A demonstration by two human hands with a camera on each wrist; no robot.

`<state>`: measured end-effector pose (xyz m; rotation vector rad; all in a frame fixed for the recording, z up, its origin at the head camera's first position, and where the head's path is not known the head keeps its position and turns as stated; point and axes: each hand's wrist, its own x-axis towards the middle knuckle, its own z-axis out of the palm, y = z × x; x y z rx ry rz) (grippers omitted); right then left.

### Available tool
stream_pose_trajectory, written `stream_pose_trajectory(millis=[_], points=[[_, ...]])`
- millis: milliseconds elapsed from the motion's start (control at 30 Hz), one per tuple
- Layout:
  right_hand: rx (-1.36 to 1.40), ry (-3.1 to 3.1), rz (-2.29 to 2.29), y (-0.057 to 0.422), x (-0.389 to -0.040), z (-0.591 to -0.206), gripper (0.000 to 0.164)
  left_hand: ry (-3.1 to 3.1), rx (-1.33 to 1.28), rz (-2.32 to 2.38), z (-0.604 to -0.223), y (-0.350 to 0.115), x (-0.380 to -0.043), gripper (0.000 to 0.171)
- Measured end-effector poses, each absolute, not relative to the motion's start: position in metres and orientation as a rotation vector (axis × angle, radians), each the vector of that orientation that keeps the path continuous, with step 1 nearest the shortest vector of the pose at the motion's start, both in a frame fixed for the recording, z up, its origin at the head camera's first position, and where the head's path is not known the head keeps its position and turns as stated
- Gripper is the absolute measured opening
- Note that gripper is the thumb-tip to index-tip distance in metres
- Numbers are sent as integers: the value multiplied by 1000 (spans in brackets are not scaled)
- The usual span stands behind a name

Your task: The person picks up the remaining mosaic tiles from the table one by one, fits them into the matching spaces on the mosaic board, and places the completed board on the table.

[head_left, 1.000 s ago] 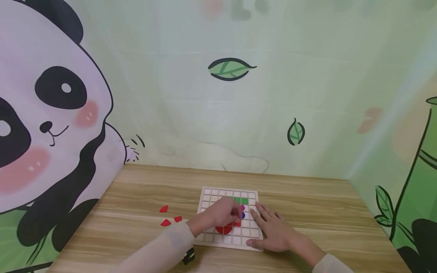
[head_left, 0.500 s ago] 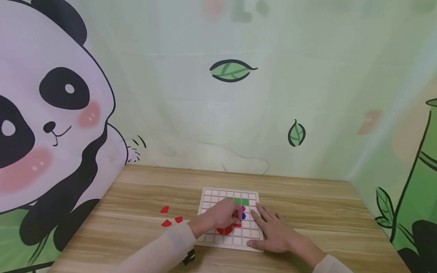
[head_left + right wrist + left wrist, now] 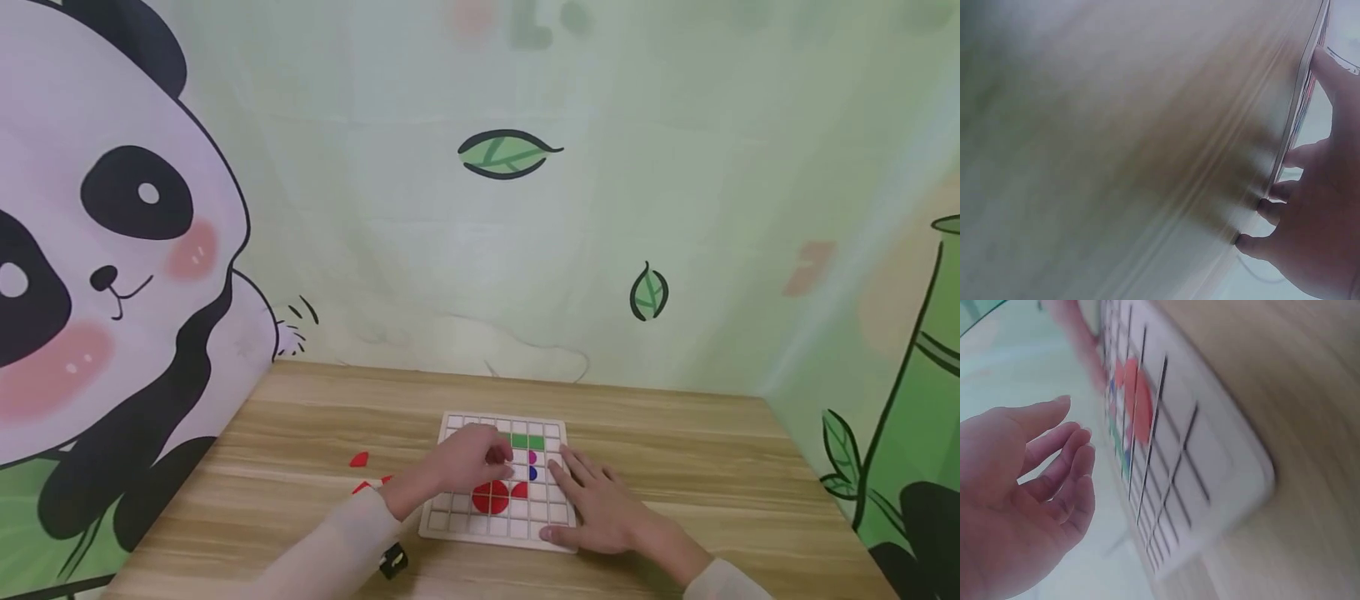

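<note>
A white grid board point(image 3: 450, 521) lies flat on the table with colored pieces in its cells. Red quarter-round pieces form a red disc point(image 3: 490, 497), and one more red quarter piece point(image 3: 519, 491) sits just right of it. Green pieces point(image 3: 528, 442), a magenta piece point(image 3: 533, 457) and a blue piece point(image 3: 533, 473) are farther up the board. Over the board's left half hovers my left hand point(image 3: 471, 458), fingers loosely bent; the left wrist view shows nothing between them. My right hand point(image 3: 603, 510) rests with spread fingers on the board's right edge.
Left of the board, loose red quarter pieces point(image 3: 359, 459) lie on the wooden table point(image 3: 315, 417), some partly hidden by the left sleeve. A small black object point(image 3: 393, 560) shows beside that sleeve. Behind stands a backdrop point(image 3: 375, 208) printed with a panda and leaves.
My left hand has let go of the red quarter piece, which stays on the board, and has drawn back up and left. The right hand has stayed in place.
</note>
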<state>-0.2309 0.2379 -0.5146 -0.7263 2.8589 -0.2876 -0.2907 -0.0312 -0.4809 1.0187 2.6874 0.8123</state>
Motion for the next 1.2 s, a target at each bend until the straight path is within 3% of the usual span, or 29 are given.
stream_pose_trajectory(millis=[300,667,1200], points=[[-720,2864,-268,236,-234,-512,105,2736,866,992,-472,-104,-298,22],[-701,2862,-258,236,-234,-510,107,2927,620,880,-472,-191,-310,22],[-698,2854,-273,236,-232,-514,107,2847,547,699,-491,-225,-303,23]])
